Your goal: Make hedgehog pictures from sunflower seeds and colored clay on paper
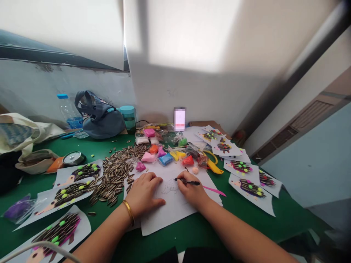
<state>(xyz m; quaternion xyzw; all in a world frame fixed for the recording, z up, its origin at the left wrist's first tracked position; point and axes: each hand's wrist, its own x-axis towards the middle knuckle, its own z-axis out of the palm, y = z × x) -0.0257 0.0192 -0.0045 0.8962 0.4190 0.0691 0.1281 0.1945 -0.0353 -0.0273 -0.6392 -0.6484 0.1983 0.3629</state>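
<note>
White paper (pixel 175 210) lies on the green table, with a faint line drawing near its middle. My left hand (pixel 145 193) rests flat on the left part of the paper, fingers apart, a gold bracelet at the wrist. My right hand (pixel 190 190) grips a black pen (pixel 195 182), its tip at the upper edge of the drawing. A small peach ball of clay (pixel 195 170) sits above my right hand. Beyond the hands are bagged clays, among them a blue one (pixel 166 159) and a red one (pixel 188 160). A pink plastic tool (pixel 215 190) lies right of my right hand.
Sunflower seeds (pixel 115 175) are heaped at left. Seed-covered hedgehog pictures lie at left (pixel 65 193) and right (pixel 251 188). Yellow-handled scissors (pixel 214 166) lie behind the right hand. A blue bag (pixel 102 122), bottle (pixel 68 115), green cup (pixel 128 118) and lit screen (pixel 180 119) stand by the wall.
</note>
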